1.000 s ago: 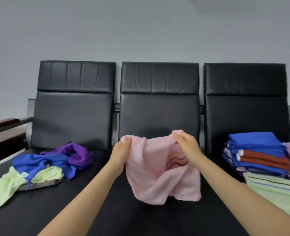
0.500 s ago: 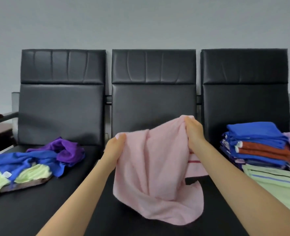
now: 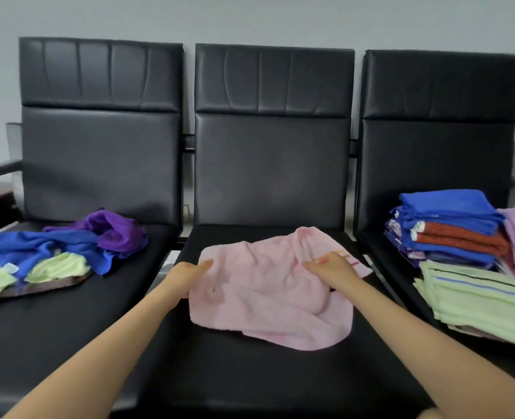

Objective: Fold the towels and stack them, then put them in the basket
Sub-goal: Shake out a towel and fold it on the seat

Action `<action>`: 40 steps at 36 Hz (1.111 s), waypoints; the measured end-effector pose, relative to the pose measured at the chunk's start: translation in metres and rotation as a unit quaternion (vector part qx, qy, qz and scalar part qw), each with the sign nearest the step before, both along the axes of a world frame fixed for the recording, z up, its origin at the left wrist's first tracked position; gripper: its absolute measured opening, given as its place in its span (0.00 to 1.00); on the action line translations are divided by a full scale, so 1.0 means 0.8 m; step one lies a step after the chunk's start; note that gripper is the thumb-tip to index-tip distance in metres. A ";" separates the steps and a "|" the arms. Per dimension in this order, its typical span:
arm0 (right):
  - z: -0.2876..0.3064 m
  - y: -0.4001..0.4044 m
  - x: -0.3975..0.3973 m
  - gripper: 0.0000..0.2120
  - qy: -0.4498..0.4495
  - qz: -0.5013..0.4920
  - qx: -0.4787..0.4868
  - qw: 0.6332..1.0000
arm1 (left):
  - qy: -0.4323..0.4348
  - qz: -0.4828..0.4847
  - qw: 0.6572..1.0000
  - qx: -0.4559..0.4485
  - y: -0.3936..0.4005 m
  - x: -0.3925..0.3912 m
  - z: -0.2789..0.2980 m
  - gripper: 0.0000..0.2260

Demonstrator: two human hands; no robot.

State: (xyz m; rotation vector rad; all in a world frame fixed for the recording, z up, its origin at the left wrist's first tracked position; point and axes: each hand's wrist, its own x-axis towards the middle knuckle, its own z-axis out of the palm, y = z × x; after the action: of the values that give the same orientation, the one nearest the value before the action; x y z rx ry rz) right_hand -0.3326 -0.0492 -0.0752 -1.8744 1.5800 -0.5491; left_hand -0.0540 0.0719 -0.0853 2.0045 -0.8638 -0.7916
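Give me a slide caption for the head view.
Both hands, left and right, spread a pink towel on the middle seat.
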 end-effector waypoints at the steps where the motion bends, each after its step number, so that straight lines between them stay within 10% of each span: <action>1: -0.004 0.005 -0.006 0.20 0.027 0.007 -0.001 1.000 | -0.019 -0.018 1.000 0.015 0.007 -0.005 0.001 0.19; 13: -0.008 0.035 -0.040 0.20 -0.048 0.160 0.106 0.980 | -0.174 -0.218 0.960 -0.020 0.083 -0.021 -0.030 0.18; 18: 0.006 0.053 -0.035 0.18 -0.165 0.143 0.073 0.973 | 0.029 -0.136 0.978 -0.155 0.093 -0.038 -0.022 0.15; 27: 0.074 0.077 -0.040 0.03 -0.334 -0.002 -0.054 0.941 | 0.267 0.034 0.913 -0.307 0.088 -0.051 0.085 0.05; 40: 0.129 0.105 -0.080 0.04 -0.487 -0.013 -0.072 0.871 | 0.291 -0.029 0.908 -0.300 0.113 -0.058 0.134 0.12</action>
State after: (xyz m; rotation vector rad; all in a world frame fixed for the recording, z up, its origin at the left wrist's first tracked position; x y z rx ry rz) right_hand -0.3970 0.0344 0.0283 -1.2799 0.8788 -1.3820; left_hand -0.1005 0.1621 0.0216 1.1156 -0.6943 -0.9473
